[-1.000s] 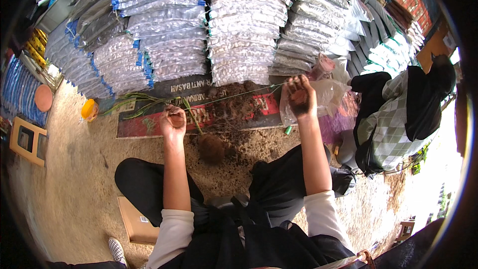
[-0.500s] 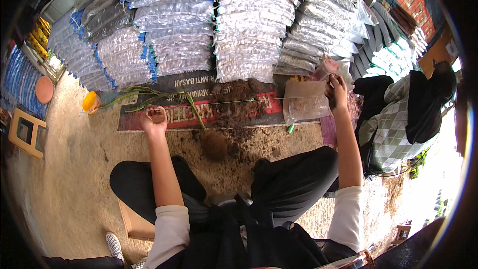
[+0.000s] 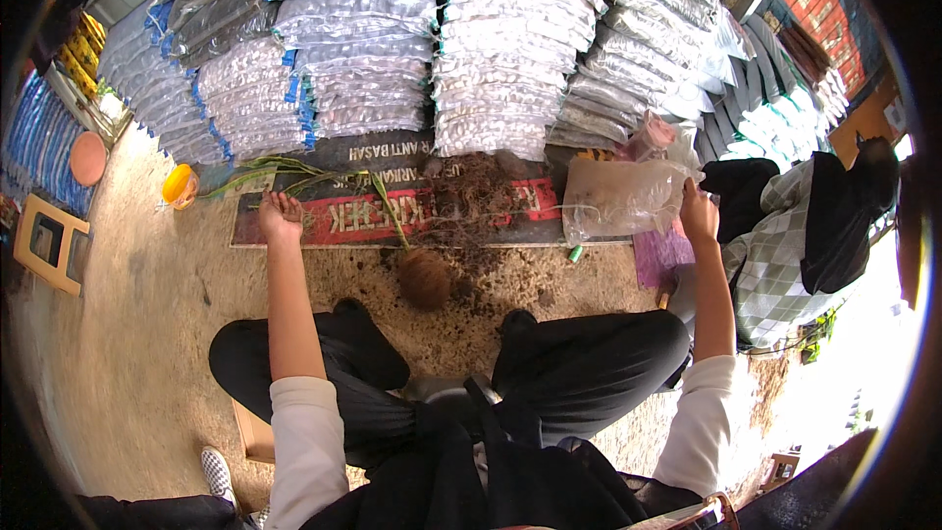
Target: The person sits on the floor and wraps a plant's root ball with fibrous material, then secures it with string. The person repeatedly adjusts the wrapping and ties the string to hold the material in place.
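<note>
Well to the left of your left hand, a tan stool (image 3: 51,245) stands on the floor (image 3: 147,304), with a round terracotta disc (image 3: 88,158) farther out. A yellow cup (image 3: 180,186) sits nearer, just left of that hand and slightly beyond it. Your left hand (image 3: 281,214) is raised palm up, fingers loosely curled; whether it pinches anything, you cannot tell from here.

Green leaves (image 3: 304,177) stretch from beside the cup, past the far side of your left hand, toward a stem that slants down to a brown, fibrous ball (image 3: 424,278). The ball lies on the floor between your hands, nearer the left one and closer to your body than either. Past it, loose dark soil (image 3: 476,198) covers the middle of a black-and-red mat (image 3: 363,219), and stacked clear bags (image 3: 500,59) rise beyond both hands. A thin pale strand (image 3: 546,207) crosses the soil; its ends are too faint to follow.

A cloudy plastic sack (image 3: 618,198) lies just left of your right hand (image 3: 700,211), whose fingers are folded in, their grip hidden. A green spool (image 3: 575,253) and a purple sheet (image 3: 659,255) lie on its near left. A co-worker (image 3: 785,245) in checked clothing crouches just to its right.
</note>
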A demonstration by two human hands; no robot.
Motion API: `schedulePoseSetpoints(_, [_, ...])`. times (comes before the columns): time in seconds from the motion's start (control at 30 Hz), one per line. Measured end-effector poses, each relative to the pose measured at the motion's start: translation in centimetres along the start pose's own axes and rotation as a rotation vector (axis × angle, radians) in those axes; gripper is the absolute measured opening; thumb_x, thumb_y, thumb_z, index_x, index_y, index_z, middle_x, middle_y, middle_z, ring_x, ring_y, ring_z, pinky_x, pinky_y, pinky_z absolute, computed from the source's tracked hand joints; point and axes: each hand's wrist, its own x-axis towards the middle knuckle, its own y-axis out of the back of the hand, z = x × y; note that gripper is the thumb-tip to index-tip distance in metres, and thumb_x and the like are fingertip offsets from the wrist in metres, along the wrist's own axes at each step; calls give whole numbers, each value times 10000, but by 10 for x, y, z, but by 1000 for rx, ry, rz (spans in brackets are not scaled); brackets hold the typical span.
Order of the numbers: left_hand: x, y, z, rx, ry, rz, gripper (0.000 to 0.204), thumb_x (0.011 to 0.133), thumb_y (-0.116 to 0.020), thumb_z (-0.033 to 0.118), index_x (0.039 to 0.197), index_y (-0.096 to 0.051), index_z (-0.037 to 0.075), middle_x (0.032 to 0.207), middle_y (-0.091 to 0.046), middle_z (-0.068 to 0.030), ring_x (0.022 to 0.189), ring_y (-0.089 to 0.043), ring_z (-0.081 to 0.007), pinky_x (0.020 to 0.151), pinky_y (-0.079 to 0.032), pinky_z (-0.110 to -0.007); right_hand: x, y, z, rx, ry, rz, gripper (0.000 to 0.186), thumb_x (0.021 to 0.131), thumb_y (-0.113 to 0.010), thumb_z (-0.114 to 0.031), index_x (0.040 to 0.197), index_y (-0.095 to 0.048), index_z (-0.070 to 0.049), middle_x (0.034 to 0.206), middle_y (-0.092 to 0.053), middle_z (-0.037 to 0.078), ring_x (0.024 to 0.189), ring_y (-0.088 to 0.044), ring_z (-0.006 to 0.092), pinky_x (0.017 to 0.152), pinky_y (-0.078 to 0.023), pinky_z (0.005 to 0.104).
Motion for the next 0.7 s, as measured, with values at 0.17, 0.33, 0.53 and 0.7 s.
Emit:
schedulePoseSetpoints(0.17, [-28,0,-33,391,-109,-144,302,849,-515,291,1038,-540,57,1019,-518,-46,869,-496,-114,684,-446,-288,3,27,-41,579,30,131,156,827,-498,-100,967,-504,-33,723,-593,211,611,-603,348,549,-465,407])
schedulePoseSetpoints(0.33, [-130,-31,-110,1140,-157,-1057,468,820,-491,393,1100,-533,21,1002,-538,-131,873,-533,-214,727,-445,-344,7,69,-131,1308,78,148,118,838,-538,-76,945,-518,-32,613,-535,13,532,-495,99,491,-400,256])
schedulePoseSetpoints(0.53, [-207,-30,-201,1246,-284,-1592,786,764,-651,329,1346,-181,85,1338,-260,-184,818,-573,-194,745,-482,-330,-7,178,-189,2142,-81,-372,46,890,-474,-108,918,-485,-73,562,-337,-62,436,-267,23,393,-203,195])
schedulePoseSetpoints(0.7, [-223,-17,-240,1261,-347,-1759,544,817,-589,332,1245,-387,64,1167,-489,-112,789,-564,-154,682,-480,-272,-15,210,-182,2484,-224,-462,40,900,-438,-110,911,-472,-93,544,-268,-61,424,-233,40,380,-176,205])
